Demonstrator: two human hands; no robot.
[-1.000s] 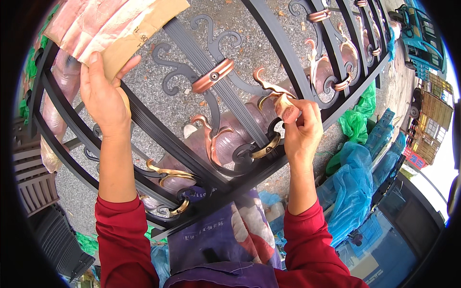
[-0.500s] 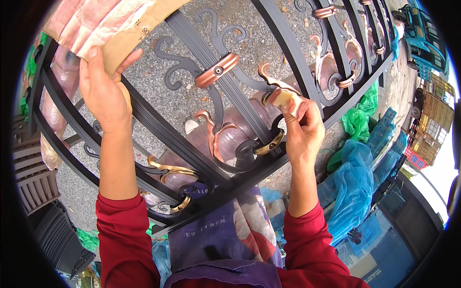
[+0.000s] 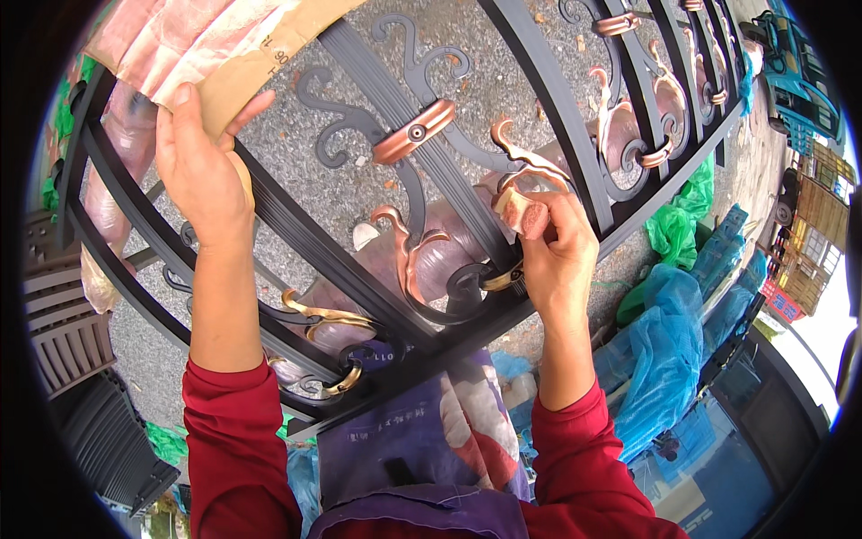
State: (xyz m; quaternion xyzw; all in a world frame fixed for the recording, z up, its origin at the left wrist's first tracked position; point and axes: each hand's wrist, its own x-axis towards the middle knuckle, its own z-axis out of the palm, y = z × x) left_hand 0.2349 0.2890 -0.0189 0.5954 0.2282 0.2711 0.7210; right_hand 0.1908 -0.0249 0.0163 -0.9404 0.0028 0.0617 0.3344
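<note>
My left hand (image 3: pixel 205 193) grips a brown sheet of paper or card (image 3: pixel 256 67), smeared with pink-copper paint, thumb on top and part of the fingers hidden beneath. Between the thumb and fingers of my right hand (image 3: pixel 561 260) is a small sponge piece (image 3: pixel 523 214) with copper-coloured paint on it. It is just below a copper-painted leaf scroll (image 3: pixel 530 162) of a black metal railing panel (image 3: pixel 431 355); I cannot tell whether they touch. A copper collar (image 3: pixel 415 132) sits on a ribbed bar, and another copper leaf (image 3: pixel 409 256) curves nearer the rail.
Wrapped rolls in clear plastic (image 3: pixel 126 153) lie beneath the panel on grey gravelly ground (image 3: pixel 153 359). Blue netting (image 3: pixel 660 314) and green plastic (image 3: pixel 673 229) lie at right. Dark slatted panels (image 3: pixel 72 314) stand at left; a teal vehicle (image 3: pixel 799 81) is far right.
My right hand has moved slightly down and turned the sponge, showing its painted face. My left hand keeps its hold on the sheet. The whole view has shifted slightly.
</note>
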